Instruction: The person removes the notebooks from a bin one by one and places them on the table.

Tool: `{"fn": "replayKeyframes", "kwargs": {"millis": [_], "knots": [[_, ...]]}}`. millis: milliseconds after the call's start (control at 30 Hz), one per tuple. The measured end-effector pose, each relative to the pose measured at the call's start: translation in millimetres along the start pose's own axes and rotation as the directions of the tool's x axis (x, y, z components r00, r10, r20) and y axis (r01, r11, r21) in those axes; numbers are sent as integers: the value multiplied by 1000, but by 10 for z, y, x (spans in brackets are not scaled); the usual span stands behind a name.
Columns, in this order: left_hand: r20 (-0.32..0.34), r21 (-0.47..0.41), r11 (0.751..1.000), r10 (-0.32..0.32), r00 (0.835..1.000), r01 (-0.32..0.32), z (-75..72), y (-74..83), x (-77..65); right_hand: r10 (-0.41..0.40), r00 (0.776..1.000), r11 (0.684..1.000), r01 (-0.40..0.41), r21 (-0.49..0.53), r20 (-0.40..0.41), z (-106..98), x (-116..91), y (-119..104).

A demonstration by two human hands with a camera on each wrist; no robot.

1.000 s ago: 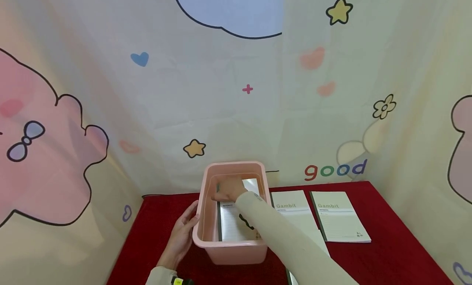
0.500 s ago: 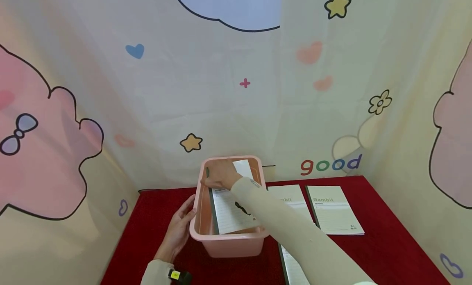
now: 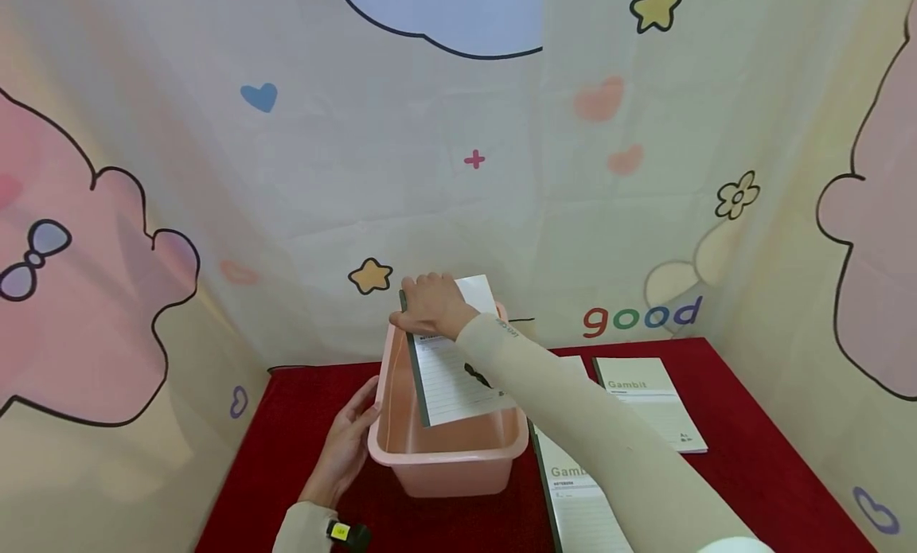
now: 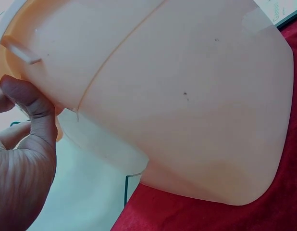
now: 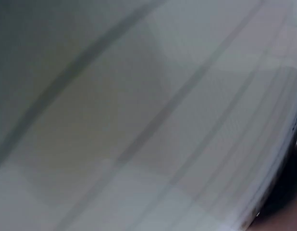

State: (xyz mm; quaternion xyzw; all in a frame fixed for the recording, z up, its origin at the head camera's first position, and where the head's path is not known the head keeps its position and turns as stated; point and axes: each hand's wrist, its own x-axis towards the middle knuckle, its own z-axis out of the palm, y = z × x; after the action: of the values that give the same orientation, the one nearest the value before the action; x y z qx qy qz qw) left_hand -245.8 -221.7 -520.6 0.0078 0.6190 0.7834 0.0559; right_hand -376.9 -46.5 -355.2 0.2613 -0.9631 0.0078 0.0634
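My left hand holds the left rim of a pink plastic bin. In the left wrist view the thumb lies on one side of the rim, with fingers behind it. A white lined notebook with a dark spine hangs tilted over the bin, its lower edge within the opening. My right hand grips it near the top left, with the thumb by the spine. Notebook lines fill the blurred right wrist view. The right forearm covers part of the notebook and the bin's right side.
On the red cloth, a Gambit notebook lies at right. Another notebook lies nearer, right of the bin, and the sleeve hides part of a third. A printed curtain stands close behind the bin.
The right hand has lifted the notebook from inside the bin up over its rim, tilting it. The left hand keeps its hold on the rim. The view has shifted slightly.
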Motion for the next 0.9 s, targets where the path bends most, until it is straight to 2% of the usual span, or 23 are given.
{"fn": "replayKeyframes", "kwargs": {"millis": [367,700,900], "knots": [[-5,-21,1000,16,1000,-16,6,10,26,50,997,998,-51,-24,-59,-254,-86,542],[-18,-17,1000,17,1000,-17,8,-3,28,86,991,995,-90,-35,-101,-335,-362,1026],[-14,-8,1000,13,1000,-13,26,-11,13,96,987,994,-101,-36,-126,-299,-592,1271]]}}
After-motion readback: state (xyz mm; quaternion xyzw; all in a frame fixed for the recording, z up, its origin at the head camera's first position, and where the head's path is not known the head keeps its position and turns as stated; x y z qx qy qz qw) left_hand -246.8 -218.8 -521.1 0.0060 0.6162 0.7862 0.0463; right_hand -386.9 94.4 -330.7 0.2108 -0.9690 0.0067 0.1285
